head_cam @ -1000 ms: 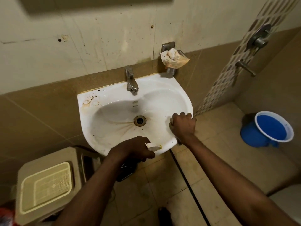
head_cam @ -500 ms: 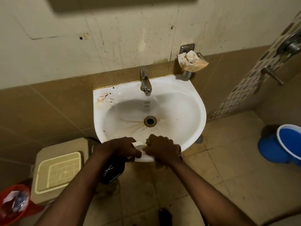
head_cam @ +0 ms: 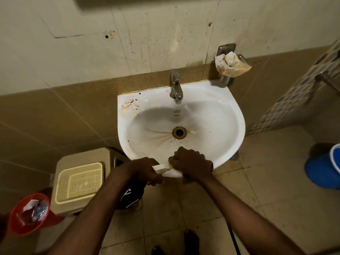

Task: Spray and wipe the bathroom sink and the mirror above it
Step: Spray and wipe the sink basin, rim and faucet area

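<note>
The stained cream wall [head_cam: 147, 34] fills the far half of the view, with a brown tile band below it. Fixed against that band is the white sink [head_cam: 220, 115], its basin streaked brown toward the drain [head_cam: 179, 132] and rust-spotted at the far left corner. A beige stool [head_cam: 77, 183] with a latticed top stands on the tiled floor [head_cam: 257, 181] to the left of the sink, a blue bucket [head_cam: 323, 168] at the right edge, a red bin [head_cam: 16, 218] holding scraps at the near left. The metal tap [head_cam: 175, 87] rises at the sink's far rim; right of it a wall holder carries a crumpled stained paper [head_cam: 231, 65].

At the sink's near rim, the right hand [head_cam: 191, 162] is clenched on a small pad or cloth (mostly hidden) pressed to the rim. The left hand [head_cam: 141, 168], just beside it, is wrapped around the white head of a dark spray bottle [head_cam: 131, 196] hanging below the rim; its white markings cannot be read. A tiny mark below the tap is also illegible.
</note>
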